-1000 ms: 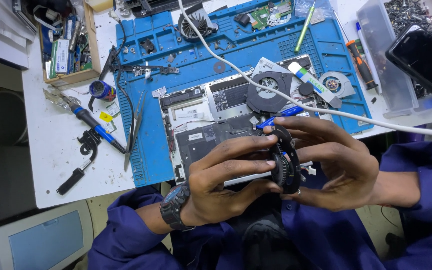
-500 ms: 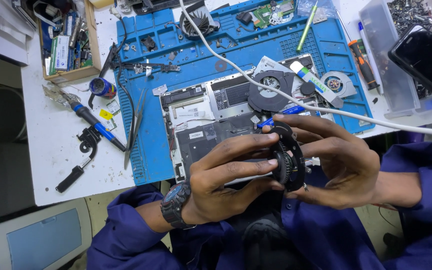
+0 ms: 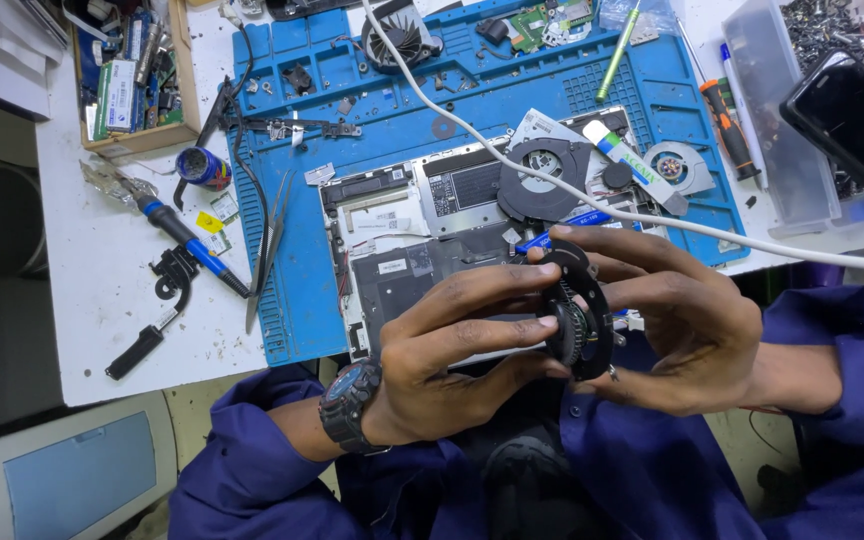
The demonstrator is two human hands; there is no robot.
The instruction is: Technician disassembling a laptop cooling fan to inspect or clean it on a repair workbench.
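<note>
**Both hands grip a small black cooling fan above an opened laptop**

The left hand (image 3: 442, 350), with a dark wristwatch (image 3: 347, 405) on its wrist, and the right hand (image 3: 687, 325) meet over the person's lap and hold a round black plastic cooling fan (image 3: 577, 315) between them, turned on edge. The left fingers (image 3: 482, 290) stretch across to the fan's hub and rim and pinch it, while the right hand cups the fan from the other side, its fingers curled round the frame.

Just beyond the hands lies an opened grey laptop chassis (image 3: 422, 225) on a blue silicone work mat (image 3: 372, 110), with a second black fan (image 3: 542, 175) seated in it. A white cable (image 3: 512, 160) runs across the mat past the right hand. Well to the left of the left hand, a blue-handled soldering iron (image 3: 187, 240) rests on the white table (image 3: 102, 300). Beyond the right hand sits a black smartphone (image 3: 852, 120).
</note>
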